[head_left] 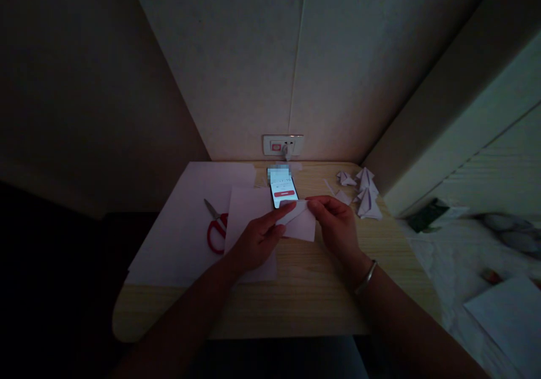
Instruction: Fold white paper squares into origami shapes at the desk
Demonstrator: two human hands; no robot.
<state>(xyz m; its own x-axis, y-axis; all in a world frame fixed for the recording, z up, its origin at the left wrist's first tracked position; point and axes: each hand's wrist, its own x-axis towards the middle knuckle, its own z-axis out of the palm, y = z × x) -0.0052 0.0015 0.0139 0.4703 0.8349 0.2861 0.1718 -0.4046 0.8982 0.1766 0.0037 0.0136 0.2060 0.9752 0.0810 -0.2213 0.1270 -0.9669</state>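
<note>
A small sheet of white paper (pixel 303 229) with a folded flap is held between both hands above the wooden table. My left hand (pixel 258 239) pinches its left side, thumb below and index finger along the flap. At the upper right corner, my right hand (pixel 337 225) grips the paper between thumb and fingers. Just behind it lies a phone (pixel 283 190) with a lit screen. Red-handled scissors (pixel 217 229) rest on large white sheets (pixel 181 227) to the left, one handle partly under another sheet of paper (pixel 243 212).
Several folded paper shapes (pixel 367 195) stand at the table's back right, near small paper scraps (pixel 341 196). A wall socket (pixel 283 145) with a plug is behind the wooden table (pixel 313 305). Right of the table is a pale surface with a white sheet (pixel 509 317).
</note>
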